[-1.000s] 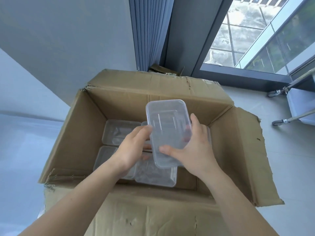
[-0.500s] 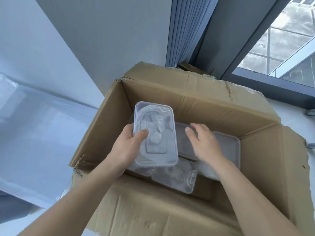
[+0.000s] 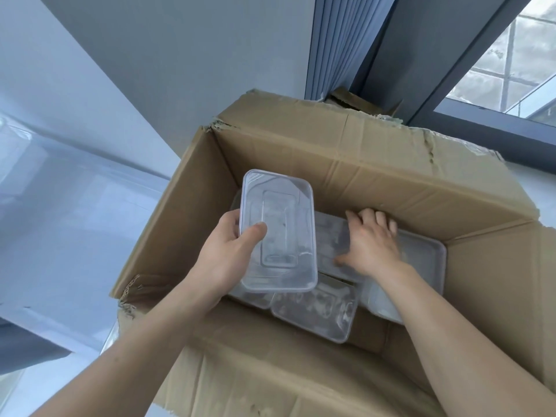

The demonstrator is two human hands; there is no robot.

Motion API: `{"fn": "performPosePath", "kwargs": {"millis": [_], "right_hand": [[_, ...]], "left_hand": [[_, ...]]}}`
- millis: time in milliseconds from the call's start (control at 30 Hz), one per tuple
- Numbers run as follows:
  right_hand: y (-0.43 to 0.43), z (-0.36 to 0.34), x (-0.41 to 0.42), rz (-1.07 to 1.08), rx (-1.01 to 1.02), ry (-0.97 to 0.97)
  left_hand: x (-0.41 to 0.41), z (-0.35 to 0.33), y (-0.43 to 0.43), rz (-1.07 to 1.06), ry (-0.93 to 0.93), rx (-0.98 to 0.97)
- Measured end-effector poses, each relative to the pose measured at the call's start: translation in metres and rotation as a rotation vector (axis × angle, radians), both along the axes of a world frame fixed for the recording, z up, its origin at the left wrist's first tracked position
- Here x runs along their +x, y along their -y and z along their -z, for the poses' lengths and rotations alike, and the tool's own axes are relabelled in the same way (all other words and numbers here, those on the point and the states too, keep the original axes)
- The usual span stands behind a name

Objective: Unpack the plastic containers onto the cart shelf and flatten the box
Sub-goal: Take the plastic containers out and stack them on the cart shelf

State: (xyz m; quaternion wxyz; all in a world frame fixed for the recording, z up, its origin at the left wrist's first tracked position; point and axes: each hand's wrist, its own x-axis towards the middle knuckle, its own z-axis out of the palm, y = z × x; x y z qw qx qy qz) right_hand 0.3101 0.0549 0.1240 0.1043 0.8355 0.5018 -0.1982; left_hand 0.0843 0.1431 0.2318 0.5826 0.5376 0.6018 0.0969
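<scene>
An open cardboard box (image 3: 376, 182) stands on the floor with its flaps spread. My left hand (image 3: 225, 257) grips a clear rectangular plastic container (image 3: 278, 230) by its left edge, thumb on top, holding it above the box's left half. Inside the box my right hand (image 3: 371, 239) rests palm down with fingers spread on another clear container (image 3: 331, 239) lying at the bottom. More clear containers lie in the box, one at the front (image 3: 316, 311) and one at the right (image 3: 427, 254), partly hidden by my arms.
A grey wall and a pale glossy floor (image 3: 60, 221) lie to the left of the box. Dark blue blinds (image 3: 340, 46) and a window frame (image 3: 493, 127) stand behind it. The box's right flap (image 3: 511, 296) hangs outward.
My right hand let go of the held container and reached down onto a container in the box. The left hand keeps the lifted container. The view turned left, losing the cart.
</scene>
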Motion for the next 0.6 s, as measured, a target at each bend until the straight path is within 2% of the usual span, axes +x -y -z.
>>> {"fn": "performPosePath", "kwargs": {"millis": [133,333,433,600], "right_hand": [[-0.005,-0.003,-0.005,-0.051,0.072,-0.034],[0.000,-0.005,-0.012,-0.014,0.050,-0.210],[0.002,-0.014,-0.017,-0.022,0.054,-0.233],[0.008,-0.035,-0.025,0.100,0.177,-0.338]], "left_hand": [[-0.001,-0.001,0.001,-0.007,0.013,-0.004],[-0.006,-0.005,0.003,-0.028,0.022,0.002],[-0.008,-0.009,0.006,-0.039,0.029,-0.001],[-0.012,-0.020,0.017,-0.052,0.110,0.046]]}}
